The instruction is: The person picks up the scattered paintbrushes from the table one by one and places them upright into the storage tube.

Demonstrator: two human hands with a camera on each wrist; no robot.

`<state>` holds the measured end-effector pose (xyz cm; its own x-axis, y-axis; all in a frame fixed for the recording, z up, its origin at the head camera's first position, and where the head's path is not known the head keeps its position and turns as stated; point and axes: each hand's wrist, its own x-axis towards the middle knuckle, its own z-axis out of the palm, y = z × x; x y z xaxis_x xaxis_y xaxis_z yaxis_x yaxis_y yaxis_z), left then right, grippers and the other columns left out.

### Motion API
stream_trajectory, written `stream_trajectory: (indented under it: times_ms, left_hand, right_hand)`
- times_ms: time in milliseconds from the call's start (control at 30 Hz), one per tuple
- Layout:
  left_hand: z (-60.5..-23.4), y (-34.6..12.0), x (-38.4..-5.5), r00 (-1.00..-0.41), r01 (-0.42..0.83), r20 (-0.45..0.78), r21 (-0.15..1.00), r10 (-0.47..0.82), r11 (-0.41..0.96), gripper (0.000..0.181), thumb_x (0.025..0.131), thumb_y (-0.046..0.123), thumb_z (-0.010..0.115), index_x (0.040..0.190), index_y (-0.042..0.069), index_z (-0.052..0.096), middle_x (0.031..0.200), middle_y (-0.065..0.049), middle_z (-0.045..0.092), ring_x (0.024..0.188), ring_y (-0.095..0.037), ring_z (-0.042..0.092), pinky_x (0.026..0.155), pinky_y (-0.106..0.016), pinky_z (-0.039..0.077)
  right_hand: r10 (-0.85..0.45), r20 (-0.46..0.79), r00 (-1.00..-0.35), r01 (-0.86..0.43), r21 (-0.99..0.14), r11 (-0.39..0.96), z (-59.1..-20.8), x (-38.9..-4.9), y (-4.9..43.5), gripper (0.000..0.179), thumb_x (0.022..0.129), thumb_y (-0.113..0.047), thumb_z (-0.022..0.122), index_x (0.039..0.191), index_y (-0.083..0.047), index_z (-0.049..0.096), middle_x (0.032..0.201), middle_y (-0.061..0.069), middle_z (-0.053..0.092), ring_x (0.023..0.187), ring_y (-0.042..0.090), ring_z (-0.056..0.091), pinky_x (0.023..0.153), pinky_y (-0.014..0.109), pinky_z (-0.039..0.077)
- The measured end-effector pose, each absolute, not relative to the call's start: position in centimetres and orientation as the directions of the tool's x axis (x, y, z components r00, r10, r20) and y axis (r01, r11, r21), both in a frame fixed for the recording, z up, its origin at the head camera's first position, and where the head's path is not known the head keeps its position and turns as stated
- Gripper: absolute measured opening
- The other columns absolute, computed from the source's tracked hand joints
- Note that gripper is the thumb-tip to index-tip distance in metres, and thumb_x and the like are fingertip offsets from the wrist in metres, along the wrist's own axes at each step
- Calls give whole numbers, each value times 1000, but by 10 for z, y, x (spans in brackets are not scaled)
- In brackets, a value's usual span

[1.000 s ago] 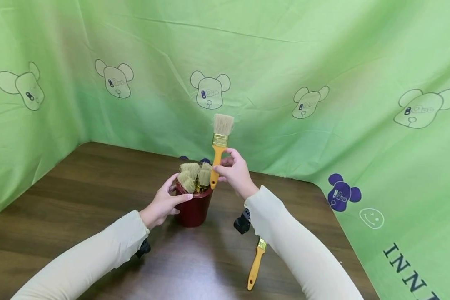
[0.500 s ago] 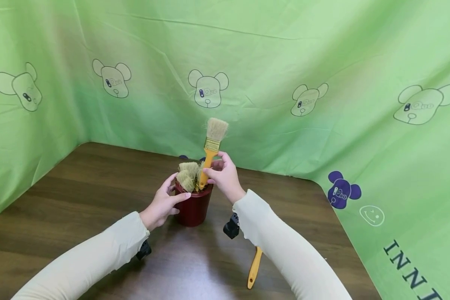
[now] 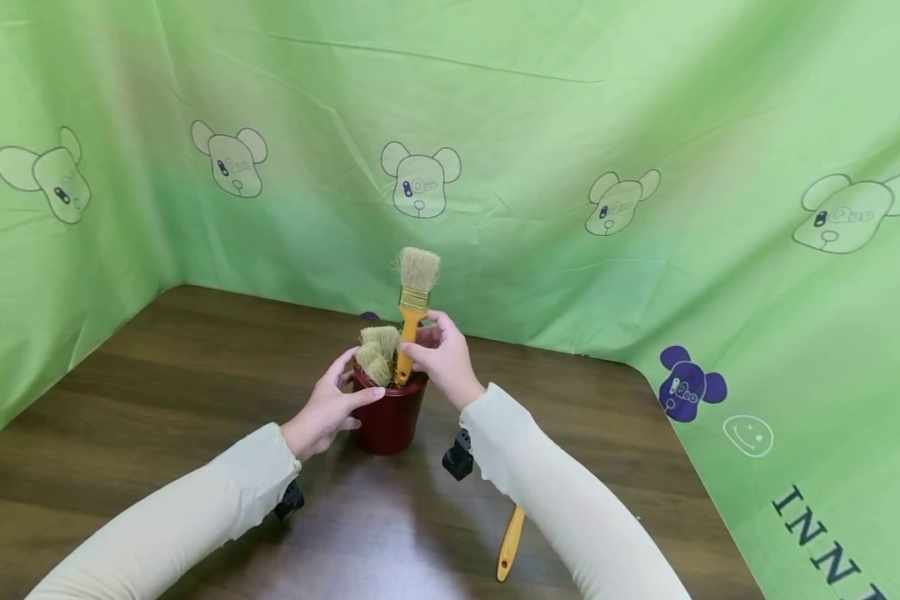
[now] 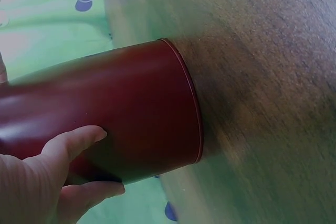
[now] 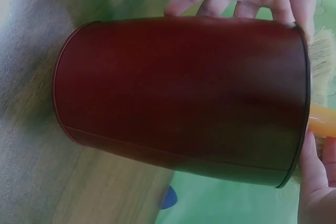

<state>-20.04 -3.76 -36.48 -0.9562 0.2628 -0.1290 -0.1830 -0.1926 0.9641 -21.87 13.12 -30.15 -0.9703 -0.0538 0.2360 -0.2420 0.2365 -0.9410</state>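
Observation:
A dark red round bucket (image 3: 387, 423) stands upright on the table, with several paintbrushes (image 3: 376, 360) in it, bristles up. My left hand (image 3: 326, 412) grips the bucket's left side, thumb over the front near the rim. In the left wrist view, the fingers (image 4: 86, 137) touch the bucket's wall. My right hand (image 3: 446, 363) pinches the yellow handle of another paintbrush (image 3: 416, 292), bristles upward, at the bucket's opening. The handle's lower end is at the rim in the head view. The right wrist view has this handle (image 5: 322, 120) just beyond the rim, partly hidden.
On the brown wooden table (image 3: 195, 383), a yellow brush handle (image 3: 510, 546) lies partly under the right sleeve (image 3: 562, 483). A green printed cloth (image 3: 510, 275) hangs behind and at both sides of the table.
My right hand has moved the paintbrush left and down, from right of the bucket to over its opening. The left hand has kept its place on the bucket.

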Motion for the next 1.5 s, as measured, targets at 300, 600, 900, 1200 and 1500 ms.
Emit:
stream_trajectory:
  times_ms: [300, 600, 900, 1200, 1500]
  left_hand:
    - [-363, -38, -198, -954, -175, -119, 966, 274, -188, 80, 90, 5, 62, 153, 18, 16, 151, -24, 21, 128, -49, 36, 93, -69, 31]
    - [-362, -40, -199, -956, -177, -121, 964, 266, -200, 79, 90, 4, 62, 153, 19, 17, 151, -24, 19, 129, -49, 36, 93, -68, 32]
    - [-362, -40, -199, -954, -179, -124, 965, 272, -189, 80, 90, 4, 62, 154, 18, 15, 152, -25, 18, 131, -49, 32, 93, -69, 30]
    - [-364, -40, -200, -958, -185, -140, 969, 252, -164, 79, 89, 5, 64, 153, 19, 18, 152, -23, 20, 134, -46, 28, 95, -69, 29]
    - [-362, -39, -202, -957, -172, -126, 972, 260, -162, 80, 89, 5, 64, 153, 18, 17, 152, -23, 20, 135, -45, 27, 96, -70, 26]
  right_hand:
    - [-38, 251, -967, -254, -949, 185, -310, -218, 138, 40, 80, 10, 60, 118, 4, 52, 86, 8, 60, 72, 9, 57, 61, 29, 55]
    - [-37, 259, -965, -261, -954, 150, -312, -214, 153, 37, 82, 11, 61, 117, 7, 52, 86, 8, 60, 72, 10, 59, 64, 31, 56]
    - [-41, 33, -999, -43, -954, 297, -334, -185, 216, 43, 86, -1, 66, 124, 6, 49, 91, 9, 60, 71, 15, 59, 60, 35, 56]
    - [143, -242, -960, 277, -897, 343, -371, -132, 288, 53, 89, -15, 66, 129, 9, 42, 87, 10, 61, 63, 15, 58, 57, 37, 55]
    - [66, -346, -936, 324, -772, 546, -393, -92, 291, 21, 81, -18, 73, 77, -5, 57, 67, 1, 56, 55, 13, 53, 45, 29, 47]
